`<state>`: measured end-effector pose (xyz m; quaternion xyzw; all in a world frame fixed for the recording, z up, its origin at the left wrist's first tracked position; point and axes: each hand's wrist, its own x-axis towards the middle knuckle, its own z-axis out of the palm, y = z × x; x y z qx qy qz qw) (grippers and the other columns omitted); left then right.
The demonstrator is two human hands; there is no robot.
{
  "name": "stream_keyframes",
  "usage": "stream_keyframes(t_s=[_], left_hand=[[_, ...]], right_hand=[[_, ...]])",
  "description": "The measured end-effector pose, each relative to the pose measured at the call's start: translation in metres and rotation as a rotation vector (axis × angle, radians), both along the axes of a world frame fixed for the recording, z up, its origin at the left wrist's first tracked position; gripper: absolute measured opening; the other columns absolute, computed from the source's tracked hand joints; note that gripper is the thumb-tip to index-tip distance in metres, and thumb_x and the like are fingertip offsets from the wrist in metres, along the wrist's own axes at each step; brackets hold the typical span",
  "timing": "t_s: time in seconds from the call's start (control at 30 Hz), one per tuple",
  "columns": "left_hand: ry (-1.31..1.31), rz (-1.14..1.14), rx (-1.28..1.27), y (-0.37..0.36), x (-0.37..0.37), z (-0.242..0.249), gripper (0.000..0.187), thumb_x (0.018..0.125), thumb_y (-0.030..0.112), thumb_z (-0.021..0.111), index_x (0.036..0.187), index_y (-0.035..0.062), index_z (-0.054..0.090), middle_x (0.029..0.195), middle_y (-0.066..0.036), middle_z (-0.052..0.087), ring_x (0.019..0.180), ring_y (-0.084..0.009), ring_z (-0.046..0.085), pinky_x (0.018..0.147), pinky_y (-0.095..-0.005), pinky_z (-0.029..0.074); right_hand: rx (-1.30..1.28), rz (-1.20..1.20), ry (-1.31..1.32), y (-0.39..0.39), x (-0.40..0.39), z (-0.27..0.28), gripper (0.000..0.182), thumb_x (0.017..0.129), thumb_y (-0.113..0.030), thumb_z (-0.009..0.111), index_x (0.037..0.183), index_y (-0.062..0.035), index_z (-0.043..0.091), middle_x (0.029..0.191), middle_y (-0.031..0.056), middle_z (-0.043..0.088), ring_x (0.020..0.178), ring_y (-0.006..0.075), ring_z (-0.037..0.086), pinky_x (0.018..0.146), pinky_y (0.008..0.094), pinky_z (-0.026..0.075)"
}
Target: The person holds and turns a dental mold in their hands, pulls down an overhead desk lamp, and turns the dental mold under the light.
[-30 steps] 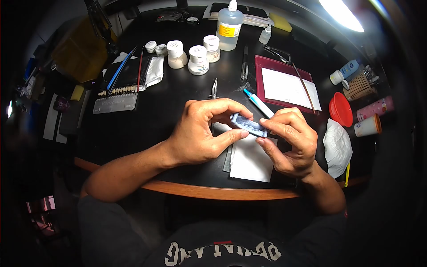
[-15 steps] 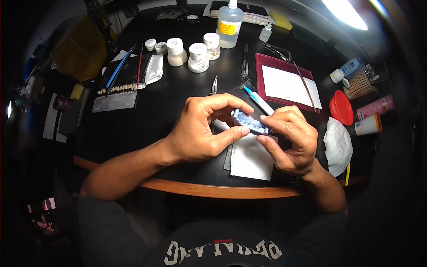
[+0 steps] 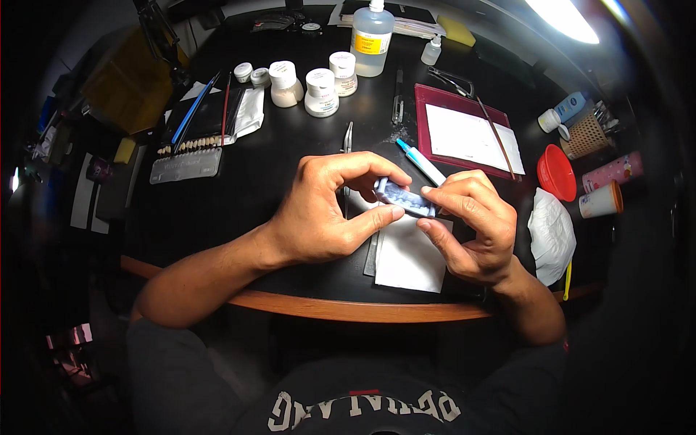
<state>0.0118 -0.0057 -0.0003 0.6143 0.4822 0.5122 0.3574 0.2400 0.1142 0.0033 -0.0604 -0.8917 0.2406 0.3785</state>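
Note:
A small blue-grey dental impression (image 3: 403, 199), its hollowed side facing up, is held between my two hands above the desk. My left hand (image 3: 330, 206) is closed on its left end, with the index finger behind and the thumb along the front edge. At the right end, my right hand (image 3: 478, 226) pinches it between fingers and thumb. Below the impression lies a folded white paper (image 3: 409, 261). Metal tweezers (image 3: 348, 141) and a blue-tipped white tube (image 3: 424, 163) lie just beyond my hands, each partly hidden.
White-lidded jars (image 3: 321, 94) and a large clear bottle (image 3: 372, 43) stand at the back. A tooth shade guide (image 3: 186, 165) lies left. On the right are a maroon tray (image 3: 424, 105) with white paper, a brush (image 3: 494, 138), a red bowl (image 3: 556, 174) and crumpled white tissue (image 3: 551, 235).
The impression has tilted slightly in my fingers, so its hollow shows at a somewhat different angle. Both hands keep their hold; the whole view has shifted a little.

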Motion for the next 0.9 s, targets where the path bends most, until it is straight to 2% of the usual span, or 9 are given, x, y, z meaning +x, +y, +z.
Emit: stream_keyframes(t_s=[0.23,0.43,0.9], left_hand=[[0.048,0.062,0.077,0.0023,0.0006,-0.0028,0.032,0.088,-0.002,0.086,0.119,-0.0036,0.075,0.114,-0.013,0.076,0.108,-0.0181,0.074,0.096,-0.032,0.06],[0.148,0.119,0.137,0.0028,-0.0017,-0.0017,0.034,0.086,0.001,0.089,0.117,-0.0016,0.076,0.113,-0.013,0.076,0.103,-0.0161,0.074,0.089,-0.0293,0.06],[0.154,0.102,0.213,0.0058,-0.0061,-0.0009,0.031,0.085,0.001,0.089,0.113,-0.0006,0.078,0.114,-0.013,0.078,0.103,-0.0163,0.074,0.084,-0.029,0.059]], right_hand=[[0.016,-0.013,0.028,-0.0002,-0.0003,-0.0014,0.036,0.073,0.002,0.09,0.108,0.0017,0.079,0.091,0.01,0.071,0.085,0.0243,0.067,0.076,0.0362,0.052],[0.02,-0.011,0.049,0.0007,-0.0002,-0.0005,0.038,0.073,0.003,0.089,0.109,0.0007,0.08,0.092,0.0095,0.071,0.085,0.0237,0.065,0.076,0.0357,0.052],[0.028,-0.055,0.053,0.0025,-0.0002,0.0009,0.037,0.074,0.007,0.087,0.11,0.0006,0.08,0.095,0.01,0.071,0.089,0.023,0.065,0.072,0.0332,0.053]])
